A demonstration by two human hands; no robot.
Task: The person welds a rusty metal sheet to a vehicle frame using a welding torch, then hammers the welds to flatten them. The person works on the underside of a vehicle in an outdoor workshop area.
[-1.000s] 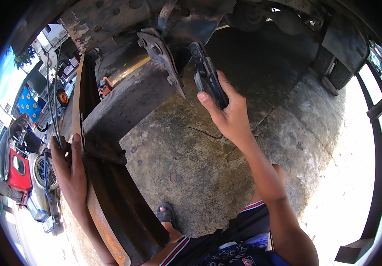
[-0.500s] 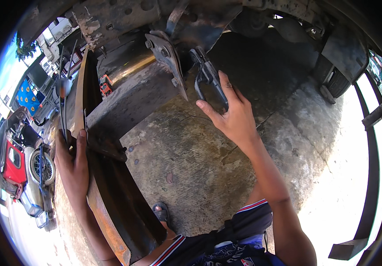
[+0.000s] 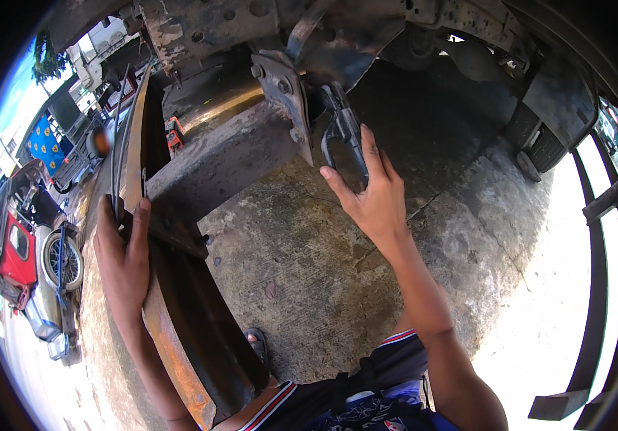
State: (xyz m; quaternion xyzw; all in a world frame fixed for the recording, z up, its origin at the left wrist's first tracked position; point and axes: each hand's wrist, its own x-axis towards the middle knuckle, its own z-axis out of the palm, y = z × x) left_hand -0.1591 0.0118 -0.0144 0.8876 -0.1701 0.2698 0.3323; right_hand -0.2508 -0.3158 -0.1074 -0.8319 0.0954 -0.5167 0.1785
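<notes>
My left hand (image 3: 124, 251) rests against the near flange of a long rusty steel beam (image 3: 180, 366). Its thumb lies on the beam's edge, and thin grey rods (image 3: 118, 144) rise from between its closed fingers. What these rods are, I cannot make out. My right hand (image 3: 377, 201) reaches up to a dark metal clamp (image 3: 345, 129), thumb by one handle and fingers along the other. The clamp's upper end is beside a bolted steel plate (image 3: 280, 90); whether its jaws bite on anything is hidden.
A grey crossmember (image 3: 216, 161) meets the beam, with a rusty vehicle frame (image 3: 201, 29) overhead. A bolt sticks out near their joint. Stained concrete floor (image 3: 309, 287) lies below. On the left stand a red sidecar (image 3: 18, 251) and a spoked wheel (image 3: 61, 260). A tyre (image 3: 542, 144) is at right.
The rods in my left hand have tilted rightward, closer to the beam. My right hand stays at the clamp. The whole view has shifted slightly.
</notes>
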